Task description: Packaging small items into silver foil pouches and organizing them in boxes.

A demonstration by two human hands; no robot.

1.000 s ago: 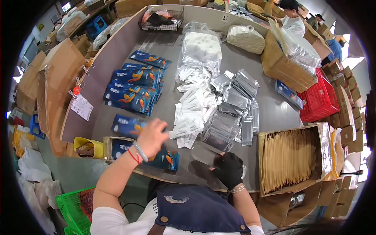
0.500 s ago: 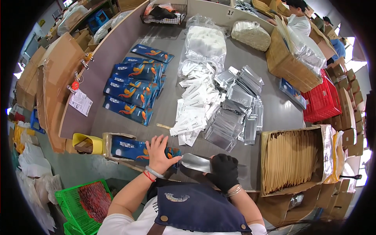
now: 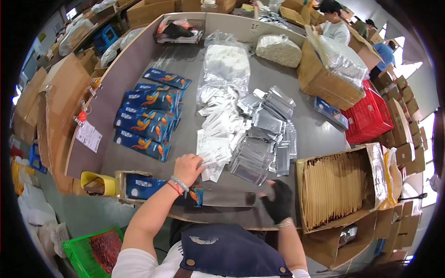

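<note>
My bare left hand is at the near left edge of a heap of small white packets, its fingers bent and closed around the edge of one packet. Below it, blue printed pouches lie in a small open carton, partly hidden by my forearm. A flat silver metal scoop rests on the table, its left end against the orange-and-blue end of a pouch. My right hand, in a black fingerless glove, is open with fingers apart, just below a pile of silver pouches, holding nothing.
Stacks of blue pouches lie at the left. A clear bag of white packets stands behind the heap. A carton of kraft envelopes is at the right, near a red crate. A green crate sits below left.
My left hand has left the blue pouch and moved up to the white packets. My right hand has let go of the scoop, which now lies on the table. The view has shifted slightly.
</note>
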